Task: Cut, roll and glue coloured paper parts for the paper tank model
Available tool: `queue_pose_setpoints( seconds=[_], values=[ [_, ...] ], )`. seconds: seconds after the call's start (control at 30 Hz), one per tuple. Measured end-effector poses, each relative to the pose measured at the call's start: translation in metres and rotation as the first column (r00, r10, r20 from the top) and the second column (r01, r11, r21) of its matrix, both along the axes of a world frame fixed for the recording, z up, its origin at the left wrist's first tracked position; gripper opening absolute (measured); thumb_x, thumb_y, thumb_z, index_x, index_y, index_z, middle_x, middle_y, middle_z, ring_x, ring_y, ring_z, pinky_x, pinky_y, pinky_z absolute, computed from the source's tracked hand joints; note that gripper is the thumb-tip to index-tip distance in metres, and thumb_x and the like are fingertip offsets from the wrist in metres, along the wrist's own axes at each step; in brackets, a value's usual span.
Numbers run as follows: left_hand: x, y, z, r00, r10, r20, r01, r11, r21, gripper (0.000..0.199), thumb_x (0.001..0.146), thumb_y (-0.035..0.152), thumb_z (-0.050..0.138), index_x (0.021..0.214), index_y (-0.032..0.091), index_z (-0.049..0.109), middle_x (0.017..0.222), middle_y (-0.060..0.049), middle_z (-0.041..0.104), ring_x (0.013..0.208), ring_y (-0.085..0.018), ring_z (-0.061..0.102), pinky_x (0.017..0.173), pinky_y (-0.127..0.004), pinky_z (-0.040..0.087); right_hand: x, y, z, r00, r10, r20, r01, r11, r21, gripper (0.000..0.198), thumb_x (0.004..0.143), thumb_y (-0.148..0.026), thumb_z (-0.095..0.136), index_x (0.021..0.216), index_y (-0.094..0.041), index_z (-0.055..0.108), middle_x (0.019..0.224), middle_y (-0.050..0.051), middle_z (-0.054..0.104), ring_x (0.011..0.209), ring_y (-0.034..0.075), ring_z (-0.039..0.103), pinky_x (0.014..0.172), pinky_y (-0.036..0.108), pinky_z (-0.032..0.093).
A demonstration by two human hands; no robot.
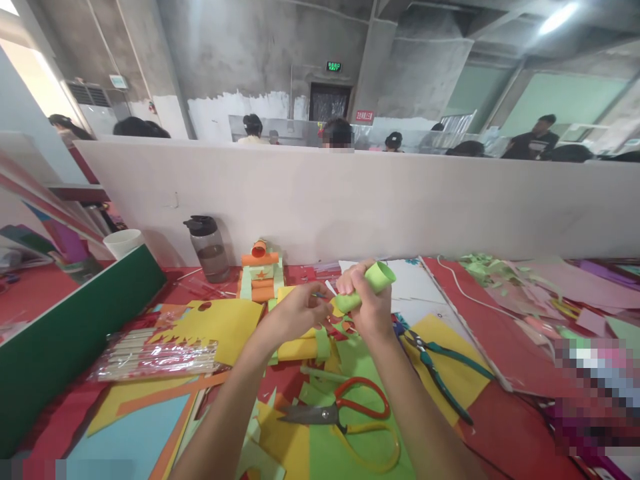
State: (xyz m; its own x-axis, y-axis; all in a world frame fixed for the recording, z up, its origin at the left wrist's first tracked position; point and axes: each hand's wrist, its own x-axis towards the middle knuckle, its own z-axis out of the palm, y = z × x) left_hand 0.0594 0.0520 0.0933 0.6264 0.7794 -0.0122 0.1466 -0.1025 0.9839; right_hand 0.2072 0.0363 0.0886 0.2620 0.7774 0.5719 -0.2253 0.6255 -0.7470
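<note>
Head view: the right hand (pixel 369 301) grips a green paper tube (pixel 379 279) above the tabletop (pixel 520 353); the left hand (pixel 303 310) curls beside it, whether gripping anything I cannot tell. The tube looks rolled but unattached; an orange-and-green model (pixel 263 275) stands assembled behind.

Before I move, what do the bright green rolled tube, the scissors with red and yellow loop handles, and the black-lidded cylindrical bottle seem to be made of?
Green tube: matt, probably card or thin foam; flexible-looking, thin rim.
Scissors: dull grey metal blades; smooth coloured handles, perhaps plastic.
Bottle: smooth, likely plastic, possibly glass; liquid shows through.
</note>
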Motion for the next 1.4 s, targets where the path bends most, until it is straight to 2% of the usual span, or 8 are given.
queue_pose_setpoints(
  seconds=[0.13,0.37,0.53,0.73,0.87,1.0,1.27,1.4],
  values=[
    [0.002,0.003,-0.005,1.000,0.021,-0.008,-0.021,1.000,-0.009,0.021,0.084,0.029,0.063,0.100,0.016,0.058,0.077,-0.004,0.069,0.072,-0.019,0.071,0.064,-0.027,0.052,0.001,-0.005,0.002,0.995,-0.027,0.098,0.023,0.999,0.036,0.024,0.089,-0.031,0.066,0.073,-0.023,0.050,0.059,-0.005,0.050,0.055,0.013,0.051,0.057,0.029,0.044],
    [0.005,0.002,-0.005,0.995,0.088,-0.048,-0.087,0.996,0.030,0.016,0.085,0.026,0.060,0.097,0.017,0.059,0.078,-0.004,0.071,0.072,-0.019,0.072,0.065,-0.027,0.052,0.003,-0.014,0.006,0.949,-0.195,0.248,0.178,0.980,0.089,0.019,0.088,-0.030,0.067,0.078,-0.023,0.053,0.070,-0.002,0.057,0.062,0.014,0.056,0.061,0.031,0.045],
    [0.005,-0.006,0.006,0.999,0.047,0.013,-0.048,0.995,0.087,0.014,0.087,0.026,0.057,0.096,0.016,0.061,0.075,-0.004,0.071,0.073,-0.020,0.072,0.063,-0.026,0.050,-0.002,-0.009,0.003,0.977,-0.146,0.157,0.137,0.989,0.063,0.021,0.088,-0.031,0.067,0.078,-0.024,0.051,0.064,-0.004,0.055,0.056,0.013,0.055,0.056,0.029,0.046],
    [0.005,-0.007,0.005,0.995,-0.036,0.089,0.033,0.999,0.037,0.022,0.087,0.028,0.063,0.105,0.016,0.060,0.080,-0.004,0.071,0.078,-0.019,0.071,0.068,-0.027,0.049,-0.005,-0.002,0.003,0.989,-0.139,-0.041,0.140,0.990,0.033,0.028,0.089,-0.034,0.067,0.074,-0.024,0.046,0.058,-0.007,0.045,0.051,0.011,0.047,0.051,0.026,0.042],
    [0.006,-0.006,0.003,0.990,-0.043,0.131,0.043,0.999,0.006,0.026,0.084,0.034,0.068,0.101,0.018,0.057,0.081,-0.004,0.070,0.077,-0.018,0.069,0.068,-0.027,0.049,-0.007,-0.001,0.006,0.979,-0.101,-0.177,0.101,0.995,-0.011,0.034,0.089,-0.036,0.067,0.071,-0.023,0.041,0.056,-0.008,0.036,0.048,0.010,0.039,0.049,0.025,0.039],
    [0.007,-0.006,0.003,0.990,-0.020,0.137,0.024,0.999,-0.027,0.031,0.082,0.039,0.072,0.097,0.019,0.054,0.079,-0.003,0.070,0.076,-0.018,0.069,0.067,-0.026,0.048,-0.008,0.000,0.007,0.964,-0.058,-0.260,0.052,0.998,-0.028,0.034,0.087,-0.034,0.071,0.071,-0.023,0.043,0.056,-0.008,0.035,0.048,0.009,0.038,0.049,0.024,0.038],
    [0.006,-0.004,-0.002,0.991,-0.020,0.133,0.023,0.999,-0.024,0.036,0.078,0.042,0.076,0.095,0.018,0.054,0.079,-0.004,0.071,0.078,-0.019,0.068,0.071,-0.029,0.048,-0.007,-0.002,0.004,0.982,-0.022,-0.188,0.025,1.000,0.016,0.029,0.087,-0.031,0.070,0.071,-0.023,0.048,0.056,-0.007,0.040,0.049,0.010,0.042,0.051,0.025,0.040],
    [0.005,-0.005,0.002,0.987,-0.045,0.154,0.050,0.998,-0.029,0.031,0.080,0.039,0.073,0.095,0.018,0.055,0.077,-0.003,0.071,0.078,-0.019,0.068,0.070,-0.027,0.047,-0.007,-0.004,0.003,0.994,-0.063,-0.088,0.067,0.997,0.039,0.024,0.088,-0.028,0.069,0.074,-0.023,0.050,0.056,-0.007,0.047,0.050,0.011,0.049,0.050,0.026,0.043]
  ],
)
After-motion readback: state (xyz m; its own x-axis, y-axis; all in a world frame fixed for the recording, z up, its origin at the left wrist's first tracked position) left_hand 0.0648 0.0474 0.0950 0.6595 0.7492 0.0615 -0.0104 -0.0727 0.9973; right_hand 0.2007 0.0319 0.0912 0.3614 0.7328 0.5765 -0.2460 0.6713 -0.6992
